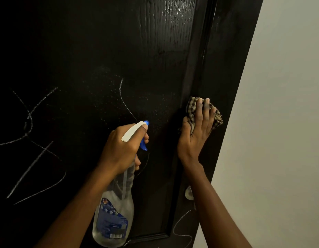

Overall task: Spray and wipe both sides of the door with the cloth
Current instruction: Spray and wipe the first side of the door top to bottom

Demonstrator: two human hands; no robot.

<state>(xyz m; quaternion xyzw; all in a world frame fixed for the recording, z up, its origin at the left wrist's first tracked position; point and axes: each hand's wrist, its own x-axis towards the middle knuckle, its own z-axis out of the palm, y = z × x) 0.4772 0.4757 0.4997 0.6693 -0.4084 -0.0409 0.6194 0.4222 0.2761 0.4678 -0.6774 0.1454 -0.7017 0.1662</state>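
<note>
A black wood-grain door (101, 51) fills most of the view, marked with white chalk lines and speckled with fine spray droplets around its middle. My left hand (122, 147) grips the neck of a clear spray bottle (114, 217) with a white and blue trigger head, its nozzle close to the door panel. My right hand (196, 129) presses a checked brown cloth (217, 117) flat against the door's right stile, fingers spread over it. A wet sheen shows near the panel's top.
A pale wall (280, 122) runs along the door's right edge. A silver door knob (188, 193) sits partly hidden behind my right forearm. More chalk scribbles mark the stile near the bottom.
</note>
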